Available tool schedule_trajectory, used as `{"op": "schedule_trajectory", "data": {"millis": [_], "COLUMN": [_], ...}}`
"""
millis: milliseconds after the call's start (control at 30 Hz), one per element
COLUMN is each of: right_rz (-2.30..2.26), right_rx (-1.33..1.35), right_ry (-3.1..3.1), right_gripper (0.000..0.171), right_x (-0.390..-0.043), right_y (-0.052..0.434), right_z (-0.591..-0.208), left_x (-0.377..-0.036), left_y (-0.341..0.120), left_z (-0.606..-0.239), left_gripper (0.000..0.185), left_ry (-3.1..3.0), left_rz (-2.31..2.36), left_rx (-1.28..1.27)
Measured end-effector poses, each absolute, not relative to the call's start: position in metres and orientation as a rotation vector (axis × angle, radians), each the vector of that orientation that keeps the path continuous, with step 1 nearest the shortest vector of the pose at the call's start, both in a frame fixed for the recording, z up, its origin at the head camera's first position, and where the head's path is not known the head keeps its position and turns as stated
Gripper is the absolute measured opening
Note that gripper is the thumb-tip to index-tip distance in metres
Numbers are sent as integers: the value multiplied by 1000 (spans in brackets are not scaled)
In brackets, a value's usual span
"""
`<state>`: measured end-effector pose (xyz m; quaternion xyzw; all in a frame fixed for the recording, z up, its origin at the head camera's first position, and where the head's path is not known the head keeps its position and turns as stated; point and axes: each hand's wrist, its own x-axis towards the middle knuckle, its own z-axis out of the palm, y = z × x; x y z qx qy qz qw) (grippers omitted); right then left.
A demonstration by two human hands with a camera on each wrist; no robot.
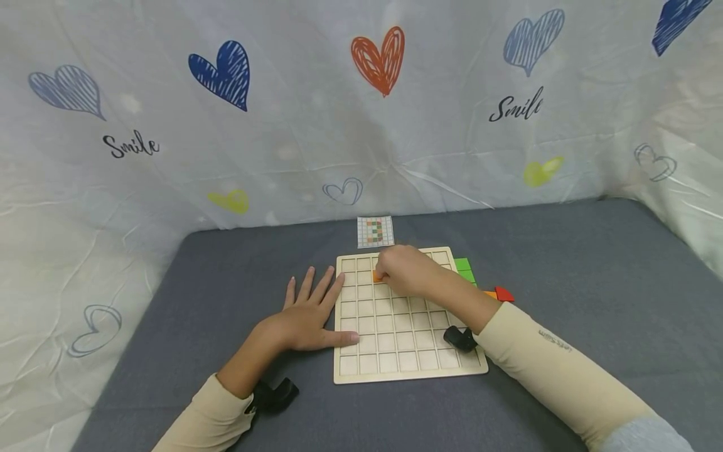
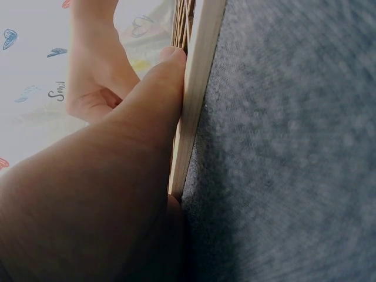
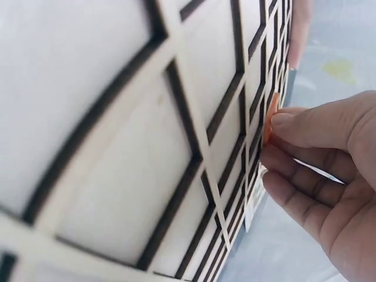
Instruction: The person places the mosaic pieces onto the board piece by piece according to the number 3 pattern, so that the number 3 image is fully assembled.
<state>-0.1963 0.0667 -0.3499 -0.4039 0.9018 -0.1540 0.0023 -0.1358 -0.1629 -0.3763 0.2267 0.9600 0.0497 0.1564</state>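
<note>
Head view shows two arms in cream sleeves reaching over a gray table point(image 1: 565, 263). Nearest to the person, a wooden grid board point(image 1: 395, 339) lies flat on the table, with many small square holes. The left hand point(image 1: 307, 317) rests flat beside the board's left edge with its fingers straight and spread out, holding nothing. Its thumb lies against the board near the bottom left, and the left wrist view shows that thumb point(image 2: 155, 94) pressed along the board's side. Farther up, the right hand point(image 1: 407, 270) is over the top rows of the board. Its fingers are curled and pinch a small orange tile point(image 1: 376, 276). The right wrist view shows the orange tile point(image 3: 269, 123) held by a fingertip right at the grid, touching the board. Just past the board's right side lie green tiles point(image 1: 464, 269), a red tile point(image 1: 504, 294) and another bit of orange beside it. Behind the board lies a small picture card point(image 1: 375, 231) with colored squares. Farthest back hangs a white cloth point(image 1: 361, 107) with hearts and the word "Smile".
</note>
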Motion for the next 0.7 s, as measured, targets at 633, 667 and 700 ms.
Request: {"op": "schedule_trajectory", "data": {"millis": [633, 667, 700], "right_rz": [-690, -716, -740], "right_rx": [-1327, -1296, -1276], "right_ry": [2643, 2638, 2639], "right_gripper": [18, 16, 17], "right_x": [-185, -185, -185], "right_y": [129, 134, 139], "right_z": [-346, -346, -347], "left_x": [-134, -134, -134], "left_y": [-162, -162, -162], "left_z": [-375, -375, -375], "left_gripper": [108, 108, 107], "left_ry": [2760, 2758, 2755], "left_rz": [147, 155, 159], "left_rx": [655, 656, 657]}}
